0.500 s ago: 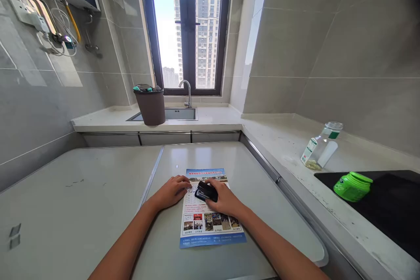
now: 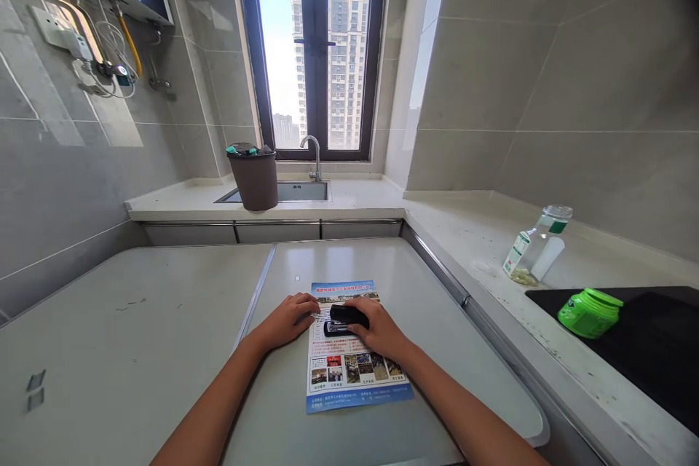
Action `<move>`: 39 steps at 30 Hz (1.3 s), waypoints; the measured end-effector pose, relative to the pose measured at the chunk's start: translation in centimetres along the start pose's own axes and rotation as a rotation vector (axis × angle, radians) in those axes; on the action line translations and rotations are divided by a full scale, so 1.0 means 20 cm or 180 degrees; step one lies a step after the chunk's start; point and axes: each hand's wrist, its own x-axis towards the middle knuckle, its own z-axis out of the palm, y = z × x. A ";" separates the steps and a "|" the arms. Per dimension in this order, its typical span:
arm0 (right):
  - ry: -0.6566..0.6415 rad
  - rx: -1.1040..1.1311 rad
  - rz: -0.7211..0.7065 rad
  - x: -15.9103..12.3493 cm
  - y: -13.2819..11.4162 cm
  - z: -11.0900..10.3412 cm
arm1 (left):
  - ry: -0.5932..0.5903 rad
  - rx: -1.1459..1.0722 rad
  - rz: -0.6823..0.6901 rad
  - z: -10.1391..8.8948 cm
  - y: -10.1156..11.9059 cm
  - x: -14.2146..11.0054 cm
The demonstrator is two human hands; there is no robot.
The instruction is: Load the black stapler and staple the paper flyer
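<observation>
A printed flyer [image 2: 357, 402] with blue bands, red text and small photos lies flat on the pale glossy table. My right hand [image 2: 381, 331] grips a black stapler [image 2: 348, 314] over the flyer's middle; its silvery lower part shows on the near side, and my palm and fingers hide its right end. My left hand [image 2: 288, 317] rests with fingers stretched out, the fingertips touching the flyer's upper left edge. That hand holds nothing.
At right, the counter carries a clear glass jar [image 2: 534, 251], a green plastic jar [image 2: 590, 313] and a black panel [image 2: 660, 342]. A brown bin [image 2: 256, 182] stands by the sink [image 2: 300, 193] and faucet [image 2: 314, 153] under the window. A tiny white piece [image 2: 298, 278] lies beyond my left hand.
The stapler in my right hand has turned, now lying more level, with its silvery side showing more. My left hand keeps its place at the flyer's edge. The whole view has shifted slightly.
</observation>
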 end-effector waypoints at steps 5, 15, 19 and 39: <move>-0.0025 0.0034 -0.0018 0.01 0.03 0.03 | -0.0017 -0.0008 0.0022 0.00 0.00 0.00; 0.0144 0.0604 0.0499 0.02 0.11 -0.16 | 0.0064 0.0135 -0.0091 0.03 -0.05 0.00; -0.0316 0.1285 0.1110 0.01 0.19 -0.18 | 0.0073 0.0209 -0.0190 0.03 -0.05 0.00; -0.0250 0.2990 0.2077 0.01 0.21 -0.14 | 0.0017 -0.0012 -0.0355 0.06 -0.12 0.02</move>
